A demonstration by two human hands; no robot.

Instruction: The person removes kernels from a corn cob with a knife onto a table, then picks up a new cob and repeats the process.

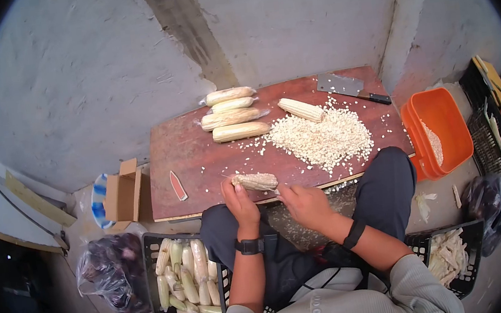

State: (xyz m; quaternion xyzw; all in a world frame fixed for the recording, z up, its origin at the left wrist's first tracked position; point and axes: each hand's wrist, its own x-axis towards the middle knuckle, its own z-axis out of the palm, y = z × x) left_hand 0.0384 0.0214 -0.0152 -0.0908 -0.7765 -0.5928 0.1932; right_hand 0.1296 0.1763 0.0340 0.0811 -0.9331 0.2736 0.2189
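My left hand (pixel 241 201) is wrapped around one end of a corn cob (pixel 257 182), held over the near edge of the low red-brown table (pixel 186 157). At the cob's other end, the fingers of my right hand (pixel 305 204) are pinched together; a small pale tip shows at them, too small to name. Beyond the cob lies a heap of loose white corn kernels (pixel 328 139). An ear of corn (pixel 300 109) rests against the heap's far side. Several more ears (pixel 234 118), some in clear wrap, are stacked to its left.
A cleaver (pixel 344 85) lies at the back right. An orange bin (pixel 440 130) with kernels stands right of the table. Black crates hold corn ears (pixel 189 273) at left and pale stripped cobs (pixel 447 258) at right. A cardboard box (pixel 123 191) stands at left.
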